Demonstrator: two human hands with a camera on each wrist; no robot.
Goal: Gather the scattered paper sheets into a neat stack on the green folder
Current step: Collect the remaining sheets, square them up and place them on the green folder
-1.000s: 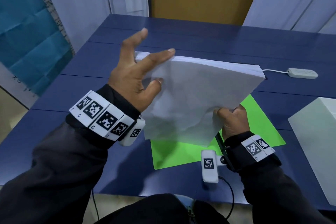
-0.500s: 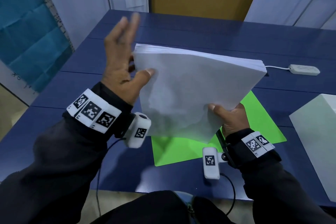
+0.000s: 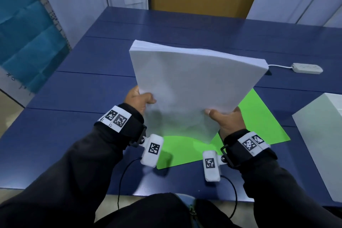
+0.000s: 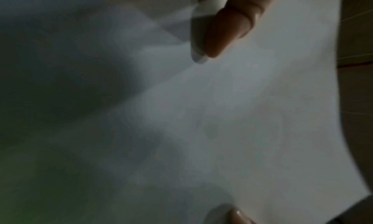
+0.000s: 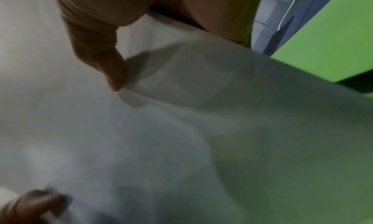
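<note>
A thick stack of white paper sheets is held tilted in the air above the green folder, which lies flat on the blue table. My left hand grips the stack's lower left edge, thumb on the front face. My right hand grips the lower right edge, thumb on the front face. In the left wrist view the thumb presses on the white sheets. In the right wrist view the thumb presses the sheets, with the folder beyond. The fingers behind the stack are hidden.
A white power strip with its cord lies on the blue table at the far right. A white box stands at the right edge. A teal sheet hangs on the left wall. An orange-brown panel stands behind the table.
My left hand dropped from the stack's upper left corner, where its fingers were spread, to grip the lower left edge. The right hand kept its grip; the stack stayed raised.
</note>
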